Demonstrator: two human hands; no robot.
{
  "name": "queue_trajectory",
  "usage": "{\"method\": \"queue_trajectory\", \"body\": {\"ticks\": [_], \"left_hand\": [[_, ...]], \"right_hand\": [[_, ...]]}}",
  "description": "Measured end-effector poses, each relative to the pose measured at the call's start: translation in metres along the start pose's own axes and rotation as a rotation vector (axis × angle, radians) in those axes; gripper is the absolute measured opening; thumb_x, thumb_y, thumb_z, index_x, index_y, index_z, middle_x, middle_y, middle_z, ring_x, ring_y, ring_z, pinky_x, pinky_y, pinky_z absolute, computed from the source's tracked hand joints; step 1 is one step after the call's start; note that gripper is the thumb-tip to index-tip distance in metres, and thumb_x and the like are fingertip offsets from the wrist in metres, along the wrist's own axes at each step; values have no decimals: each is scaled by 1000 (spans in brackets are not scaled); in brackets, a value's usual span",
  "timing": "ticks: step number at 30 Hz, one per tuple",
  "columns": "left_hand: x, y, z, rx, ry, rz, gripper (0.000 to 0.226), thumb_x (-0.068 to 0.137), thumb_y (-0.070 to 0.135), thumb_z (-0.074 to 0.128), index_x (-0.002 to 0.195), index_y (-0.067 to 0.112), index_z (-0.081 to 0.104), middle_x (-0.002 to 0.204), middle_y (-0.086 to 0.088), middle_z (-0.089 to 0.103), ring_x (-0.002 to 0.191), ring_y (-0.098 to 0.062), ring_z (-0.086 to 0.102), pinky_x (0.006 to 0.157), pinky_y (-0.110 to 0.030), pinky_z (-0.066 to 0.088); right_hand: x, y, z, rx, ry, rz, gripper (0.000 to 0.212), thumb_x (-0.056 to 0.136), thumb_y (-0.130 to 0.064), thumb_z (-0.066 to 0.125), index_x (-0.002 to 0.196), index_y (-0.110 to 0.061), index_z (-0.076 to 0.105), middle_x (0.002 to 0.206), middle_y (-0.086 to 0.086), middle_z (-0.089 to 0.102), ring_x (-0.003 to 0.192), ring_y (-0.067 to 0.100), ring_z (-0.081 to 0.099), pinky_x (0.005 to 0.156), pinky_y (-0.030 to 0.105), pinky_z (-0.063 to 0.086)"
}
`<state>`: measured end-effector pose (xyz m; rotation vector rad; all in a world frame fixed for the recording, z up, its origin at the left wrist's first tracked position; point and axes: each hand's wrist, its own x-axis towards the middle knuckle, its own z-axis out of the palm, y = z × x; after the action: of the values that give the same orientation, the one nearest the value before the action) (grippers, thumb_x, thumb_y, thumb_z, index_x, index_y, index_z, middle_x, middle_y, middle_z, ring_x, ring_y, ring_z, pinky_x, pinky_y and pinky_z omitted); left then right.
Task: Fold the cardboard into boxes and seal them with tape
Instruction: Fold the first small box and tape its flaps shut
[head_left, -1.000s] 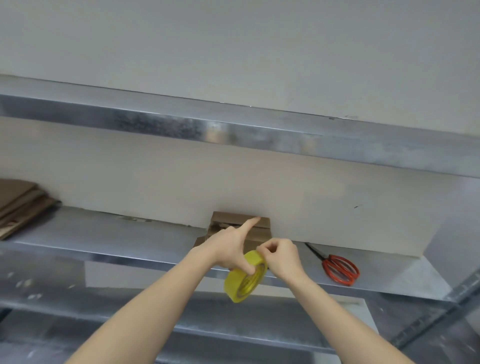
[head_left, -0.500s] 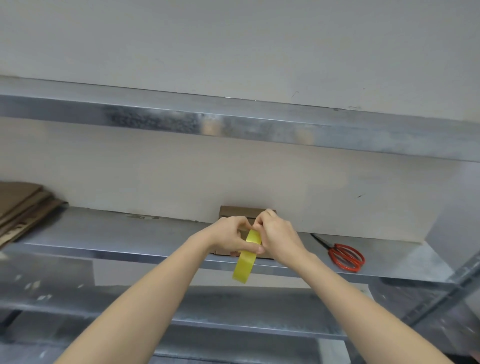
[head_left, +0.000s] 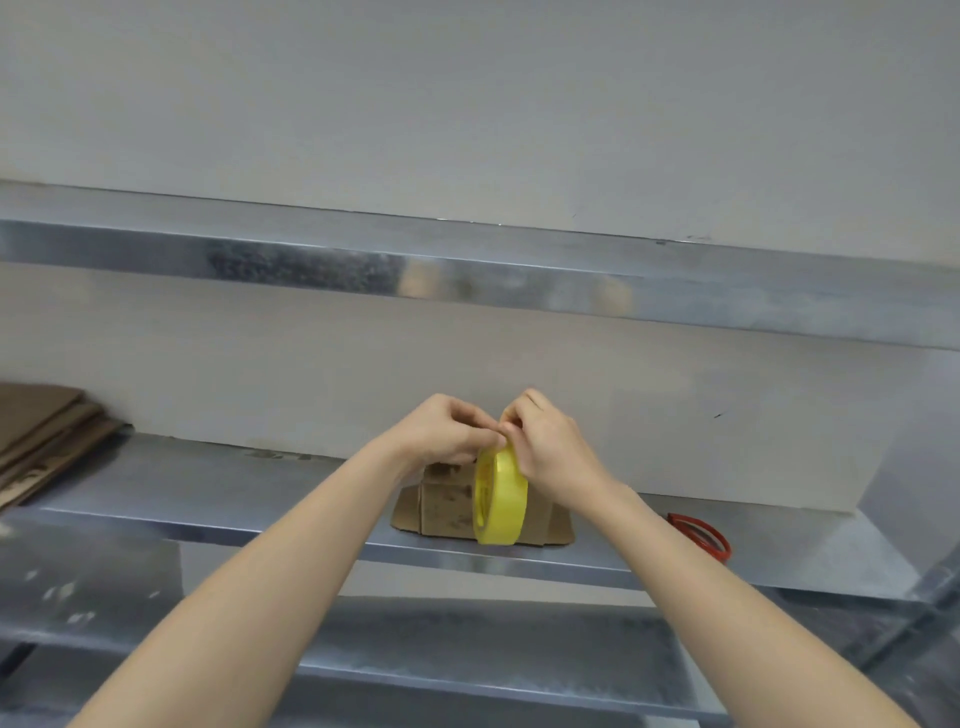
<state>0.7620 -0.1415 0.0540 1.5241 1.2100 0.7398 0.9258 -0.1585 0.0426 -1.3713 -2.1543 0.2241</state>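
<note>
Across the middle of the frame runs a metal shelf (head_left: 208, 499), with flat cardboard (head_left: 41, 436) stacked at its left end and a small folded box (head_left: 447, 504) at centre. In front of the box a yellow tape roll (head_left: 501, 493) hangs on edge between both hands. The left hand (head_left: 441, 431) pinches at its top rim and the right hand (head_left: 550, 447) curls round its upper side. The step looks like freeing the loose end: steady the roll, lift with a nail, pull straight toward the box seam. Red scissors (head_left: 698, 535) lie nearby at right for cutting.
</note>
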Motion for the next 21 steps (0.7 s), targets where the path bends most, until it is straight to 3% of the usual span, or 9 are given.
{"method": "queue_trajectory", "body": {"ticks": [4,8,10,12,14,18,21], "left_hand": [[9,7,6,0,167,14,5,80,6,73,77,9,71,70,-3,62,63,-9,57,57,-15,48],[22,8,7,79,316,57,3,80,12,74,83,13,75,88,1,72,84,-9,64,69,-17,48],[28,9,5,19,396,98,6,82,11,71,84,16,75,88,6,71,86,-7,63,73,-19,45],[33,11,1,-60,438,125,7,83,9,71,84,15,74,87,6,71,84,-6,62,73,-17,45],[37,13,-3,-104,446,124,6,83,7,71,85,13,74,85,2,70,82,-7,62,69,-15,44],[56,4,-22,-154,503,18,12,82,10,73,73,18,71,90,-2,71,92,-17,63,79,-22,41],[70,-9,-42,-198,511,-33,12,84,10,72,74,17,70,94,-2,69,95,-18,60,83,-26,42]], "right_hand": [[12,6,-1,17,45,-52,11,98,-12,51,91,-6,58,96,10,52,87,31,56,78,37,41],[15,13,5,233,180,25,12,96,-12,57,99,-3,65,101,7,56,96,22,57,88,33,47],[7,12,6,407,158,134,34,93,-26,64,122,-10,57,113,0,53,107,12,55,94,29,48],[1,12,10,504,85,223,56,87,-36,71,134,-20,45,110,-5,57,100,7,58,87,24,50],[-2,9,16,516,54,253,51,84,-38,73,126,-23,47,93,-9,62,86,4,61,74,23,49],[18,-1,23,497,73,291,30,84,-38,73,97,-14,61,80,-5,67,79,13,66,76,37,54],[42,-14,25,397,31,307,33,85,-43,71,79,-12,60,70,-1,63,69,12,60,64,28,48]]}}
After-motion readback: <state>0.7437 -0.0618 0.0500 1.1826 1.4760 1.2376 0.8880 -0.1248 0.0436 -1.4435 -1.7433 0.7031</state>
